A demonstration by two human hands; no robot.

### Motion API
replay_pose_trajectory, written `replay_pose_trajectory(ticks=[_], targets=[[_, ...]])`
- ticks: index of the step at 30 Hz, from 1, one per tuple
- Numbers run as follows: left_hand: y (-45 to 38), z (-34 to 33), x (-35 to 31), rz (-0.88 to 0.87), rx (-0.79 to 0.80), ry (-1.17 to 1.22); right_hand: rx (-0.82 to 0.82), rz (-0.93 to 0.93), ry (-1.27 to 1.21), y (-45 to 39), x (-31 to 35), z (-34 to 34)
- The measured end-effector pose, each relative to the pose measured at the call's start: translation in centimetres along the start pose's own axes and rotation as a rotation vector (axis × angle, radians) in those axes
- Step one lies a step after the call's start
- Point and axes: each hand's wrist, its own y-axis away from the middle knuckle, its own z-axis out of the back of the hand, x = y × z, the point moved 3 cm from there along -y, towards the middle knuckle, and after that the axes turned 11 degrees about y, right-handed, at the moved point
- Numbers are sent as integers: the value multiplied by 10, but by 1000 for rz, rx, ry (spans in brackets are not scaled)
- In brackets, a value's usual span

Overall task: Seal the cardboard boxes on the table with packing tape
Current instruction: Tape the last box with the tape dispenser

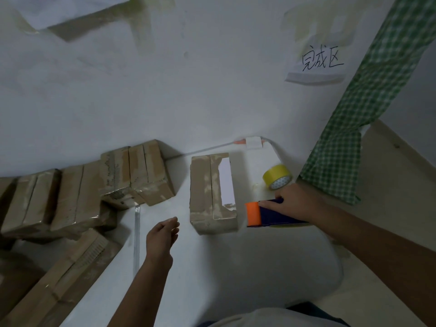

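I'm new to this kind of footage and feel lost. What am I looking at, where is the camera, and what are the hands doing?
The one picture comes from a camera worn on a person's head, looking down at a white table. No machine: two bare hands. The right hand has its grip on a blue and orange tape dispenser. The left hand is open, holding nothing. Between them lies a cardboard box with a white label. More boxes are piled at the left, and a yellow tape roll lies behind the dispenser.

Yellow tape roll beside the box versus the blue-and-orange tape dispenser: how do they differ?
The yellow tape roll lies loose on the white table, untouched; the blue-and-orange tape dispenser is gripped by the right hand. The roll is bare; the dispenser has a housing. Both sit right of the cardboard box.
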Motion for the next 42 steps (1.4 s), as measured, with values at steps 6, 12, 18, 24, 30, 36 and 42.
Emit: replay_pose_trajectory(ticks=[6,12,18,24,30,36,42], targets=[[-4,-4,7,-45,-34,-48,54,-30,-5,-17,0,-18],[-8,-18,13,-95,59,-369,94,-76,9,-20,4,-34],[-44,-9,-5,-124,78,-415,69,-132,19,-8,25,-40],[-65,-4,-11,-102,166,-512,105,-180,-48,-5,36,-54],[-57,1,-11,-172,202,-568,82,-187,-69,-5,36,-59],[-65,24,-21,-393,259,-803,69,-194,-56,-5,37,-56],[-67,19,-31,-476,326,-982,51,-197,-53,-2,39,-53]])
